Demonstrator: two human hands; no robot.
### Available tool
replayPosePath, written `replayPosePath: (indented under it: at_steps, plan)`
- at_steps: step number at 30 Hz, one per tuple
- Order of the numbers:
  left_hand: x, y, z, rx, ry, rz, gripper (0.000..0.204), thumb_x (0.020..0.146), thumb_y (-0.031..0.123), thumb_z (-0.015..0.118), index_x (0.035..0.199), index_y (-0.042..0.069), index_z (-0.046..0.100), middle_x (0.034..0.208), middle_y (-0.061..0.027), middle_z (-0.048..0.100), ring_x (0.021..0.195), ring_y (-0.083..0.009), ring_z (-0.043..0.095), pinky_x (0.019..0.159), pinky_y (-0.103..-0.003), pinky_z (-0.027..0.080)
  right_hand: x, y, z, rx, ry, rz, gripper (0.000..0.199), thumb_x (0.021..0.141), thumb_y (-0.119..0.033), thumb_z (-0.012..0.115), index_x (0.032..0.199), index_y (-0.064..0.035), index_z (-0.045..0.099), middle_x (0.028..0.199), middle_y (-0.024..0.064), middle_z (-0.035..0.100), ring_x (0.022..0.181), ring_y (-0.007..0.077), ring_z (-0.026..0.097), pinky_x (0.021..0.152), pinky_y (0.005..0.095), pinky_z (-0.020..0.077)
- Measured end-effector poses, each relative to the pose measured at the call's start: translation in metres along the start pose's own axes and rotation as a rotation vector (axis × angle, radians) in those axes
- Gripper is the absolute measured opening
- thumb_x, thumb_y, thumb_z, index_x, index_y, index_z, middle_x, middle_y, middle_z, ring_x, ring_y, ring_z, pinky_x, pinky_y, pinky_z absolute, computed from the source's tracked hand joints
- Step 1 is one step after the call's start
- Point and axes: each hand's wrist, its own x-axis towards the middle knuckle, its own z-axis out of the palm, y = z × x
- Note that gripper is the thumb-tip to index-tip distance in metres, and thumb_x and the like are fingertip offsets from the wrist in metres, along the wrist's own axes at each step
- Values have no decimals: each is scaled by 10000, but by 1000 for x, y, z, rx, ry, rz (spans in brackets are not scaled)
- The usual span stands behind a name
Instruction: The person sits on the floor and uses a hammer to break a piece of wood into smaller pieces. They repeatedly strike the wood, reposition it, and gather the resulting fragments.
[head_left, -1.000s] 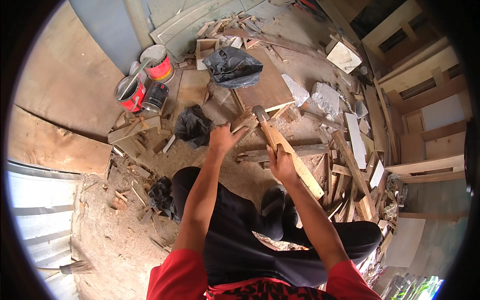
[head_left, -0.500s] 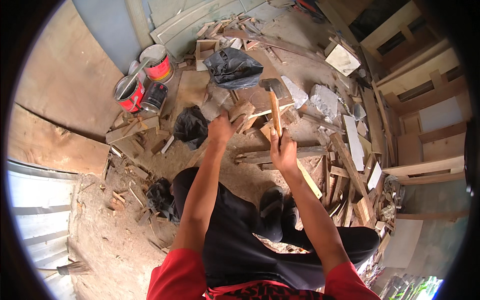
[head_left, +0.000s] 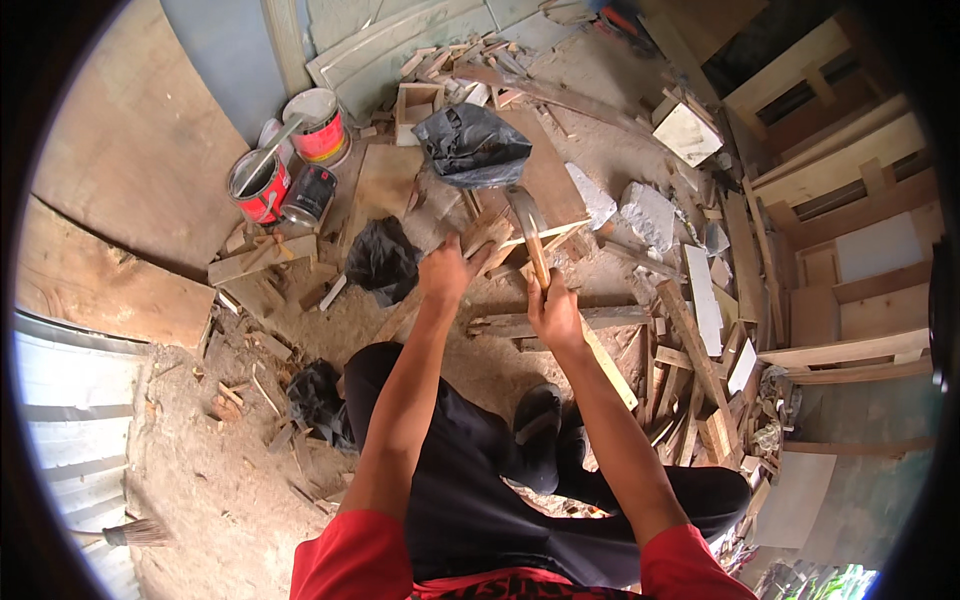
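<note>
Wrapped round the wooden handle of a hammer (head_left: 537, 248) is my right hand (head_left: 556, 314). The hammer's metal head is raised at the far end, just right of a short wood block (head_left: 487, 230). My left hand (head_left: 446, 270) grips the near left side of that block, fingers closed on it. A thin pale wood strip (head_left: 548, 234) runs from beside the block toward the right, passing behind the hammer. Whether the hammer head touches the wood cannot be made out. The block's underside is hidden.
Beyond my hands lie a black plastic bag (head_left: 472, 150) and a brown board (head_left: 548, 165). Another black bag (head_left: 382, 260) sits left. Paint cans (head_left: 318, 130) stand far left. Scrap timber (head_left: 695, 325) and a grey concrete chunk (head_left: 648, 215) lie right. A timber beam (head_left: 560, 320) crosses nearer me.
The hammer has swung lower and left, its head closer to the block and turned. My right hand has shifted slightly left and nearer me. My left hand keeps hold of the block.
</note>
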Motion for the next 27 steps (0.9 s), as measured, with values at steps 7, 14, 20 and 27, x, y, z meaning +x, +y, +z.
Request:
replayPosePath:
  at_steps: [7,14,20,27]
  plan:
    - [-6,-11,12,9,54,46,691,846,680,621,787,-8,610,545,-178,607,494,-315,650,455,-389,524,-12,-11,-40,86,99,181,373,1014,-301,542,865,41,540,622,268,564,592,447,623,514,464,452]
    - [-33,4,-10,-217,102,172,651,852,602,671,867,-49,642,667,-200,652,611,-335,677,545,-402,539,-92,-23,-130,185,-40,307,415,1051,-403,463,851,-41,501,617,-23,466,516,75,429,463,266,347]
    - [-46,34,-79,-460,104,177,473,826,361,784,979,-68,660,785,-239,673,718,-372,684,627,-432,517,-143,-64,-189,637,51,470,457,1051,-456,420,783,-85,410,590,-36,353,431,41,315,379,226,260]
    - [-28,84,-148,-534,215,439,396,839,238,765,1009,-16,514,872,-222,605,778,-407,598,701,-435,492,-149,-75,-213,738,71,523,415,1040,-455,467,825,-100,441,612,-64,362,436,16,296,367,214,245]
